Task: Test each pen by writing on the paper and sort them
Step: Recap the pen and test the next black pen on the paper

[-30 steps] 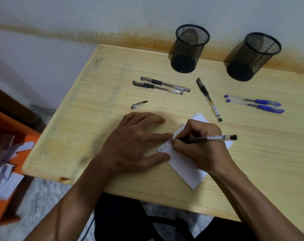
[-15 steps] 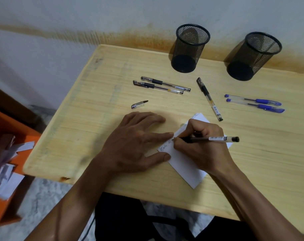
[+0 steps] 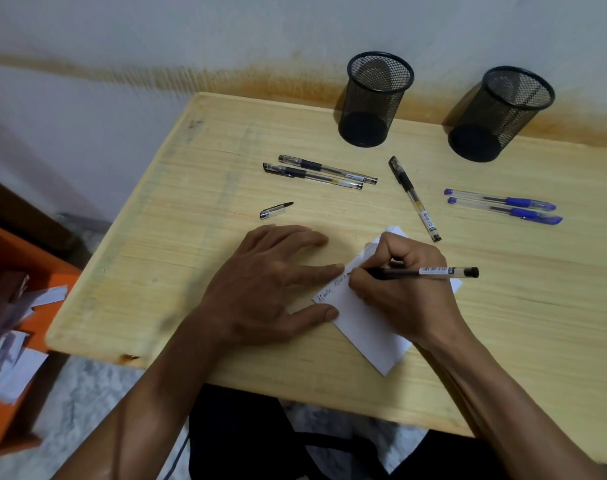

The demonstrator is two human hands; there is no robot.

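While left hand [image 3: 260, 289] lies flat pinning paper [image 3: 364, 327], right hand [image 3: 402, 289] grips pen [image 3: 430, 271], tip seemingly touching.

Bare table [image 3: 198, 271] lies open leftward; pens [image 3: 317, 172] and two mesh cups [image 3: 375, 98] crowd the far side.

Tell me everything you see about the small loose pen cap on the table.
The pen cap is short, of clear plastic with a dark clip that points right and slightly up. It lies flat and alone on the wooden table, beyond the left hand, touching neither it nor any pen. Nothing is inside it that I can tell.
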